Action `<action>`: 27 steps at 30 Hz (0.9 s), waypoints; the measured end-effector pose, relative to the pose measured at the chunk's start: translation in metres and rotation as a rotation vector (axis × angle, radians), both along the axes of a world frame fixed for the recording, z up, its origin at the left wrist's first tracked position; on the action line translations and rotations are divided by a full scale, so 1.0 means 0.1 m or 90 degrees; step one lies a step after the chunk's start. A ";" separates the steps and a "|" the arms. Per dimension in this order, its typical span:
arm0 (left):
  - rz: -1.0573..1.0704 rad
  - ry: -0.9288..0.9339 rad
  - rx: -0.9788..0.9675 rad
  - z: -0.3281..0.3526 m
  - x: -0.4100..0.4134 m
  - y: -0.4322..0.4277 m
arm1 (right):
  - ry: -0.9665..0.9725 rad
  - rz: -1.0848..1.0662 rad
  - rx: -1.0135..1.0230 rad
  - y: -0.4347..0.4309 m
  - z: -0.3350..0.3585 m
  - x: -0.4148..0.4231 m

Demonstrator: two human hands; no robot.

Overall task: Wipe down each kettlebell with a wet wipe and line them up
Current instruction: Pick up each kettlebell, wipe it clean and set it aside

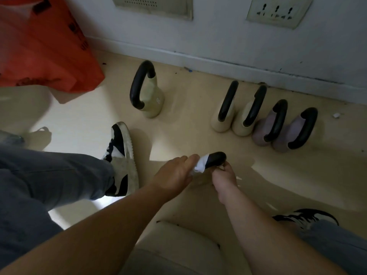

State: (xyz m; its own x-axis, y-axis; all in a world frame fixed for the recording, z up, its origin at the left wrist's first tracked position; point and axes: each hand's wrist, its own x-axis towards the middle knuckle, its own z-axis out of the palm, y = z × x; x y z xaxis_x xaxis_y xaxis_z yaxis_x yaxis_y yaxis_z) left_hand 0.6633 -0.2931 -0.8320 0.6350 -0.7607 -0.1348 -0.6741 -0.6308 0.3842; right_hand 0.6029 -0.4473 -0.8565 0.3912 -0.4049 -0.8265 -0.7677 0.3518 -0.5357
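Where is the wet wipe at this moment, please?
In the head view it is low centre: the left hand holds the wet wipe against the black handle that the right hand grips, just in front of the row of four kettlebells.

Glossy beige floor [178, 135], lone cream kettlebell with black handle [153, 100] at twelve o'clock, row of two cream and two mauve kettlebells [241, 126] touching at two o'clock, orange plastic bag [49, 56] at ten o'clock
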 end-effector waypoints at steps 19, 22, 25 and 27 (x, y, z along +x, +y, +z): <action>0.248 -0.072 0.020 -0.30 -0.23 0.41 | 0.069 0.045 -0.101 0.10 -0.06 0.08; 0.261 0.025 0.061 -0.25 -0.26 0.48 | 0.063 0.029 -0.088 0.11 -0.07 0.08; 0.280 0.101 0.045 -0.32 -0.26 0.51 | 0.052 0.016 -0.086 0.12 -0.09 0.08; 0.297 0.161 0.045 -0.41 -0.26 0.57 | 0.049 0.017 -0.089 0.11 -0.10 0.08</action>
